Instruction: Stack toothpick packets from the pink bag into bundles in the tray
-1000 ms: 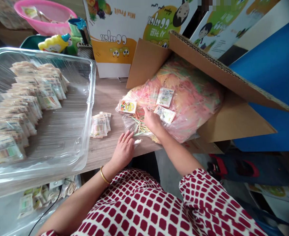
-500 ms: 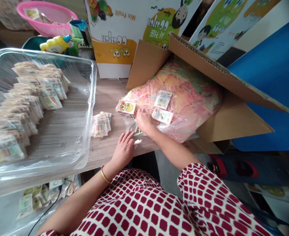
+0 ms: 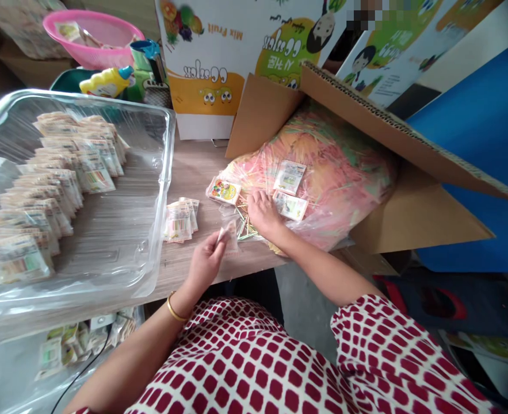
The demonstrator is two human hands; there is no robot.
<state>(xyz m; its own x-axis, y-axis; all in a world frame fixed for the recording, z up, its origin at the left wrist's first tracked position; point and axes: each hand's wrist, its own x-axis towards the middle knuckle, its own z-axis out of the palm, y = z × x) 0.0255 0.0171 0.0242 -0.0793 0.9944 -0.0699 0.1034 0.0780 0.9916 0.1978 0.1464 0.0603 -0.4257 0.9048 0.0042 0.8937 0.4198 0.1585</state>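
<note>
My left hand (image 3: 207, 257) pinches a small clear-and-white packet (image 3: 230, 237) over the table's front part. Close by on the right, my right hand (image 3: 264, 213) is closed at the mouth of a big plastic bag (image 3: 327, 167) full of thin coloured sticks. Its fingertips are hidden, so whatever they grip does not show. Loose sticks (image 3: 245, 225) spill beside its fingers. On the bag lie a fruit-printed packet (image 3: 224, 190) and two pale packets, an upper one (image 3: 289, 176) and a lower one (image 3: 290, 205). Left of my hands sits a small pile of filled packets (image 3: 180, 221).
A clear plastic tray (image 3: 164, 190) with rows of filled packets (image 3: 42, 195) takes up the left. The bag rests in an open cardboard box (image 3: 426, 213) with raised flaps. Behind are printed cartons (image 3: 206, 86), a pink basket (image 3: 94, 54) and a yellow bottle (image 3: 104, 83).
My left hand has gone from lying flat with fingers spread to pinching a packet, a little lower and left. My right hand stays at the bag's mouth. The view has shifted slightly.
</note>
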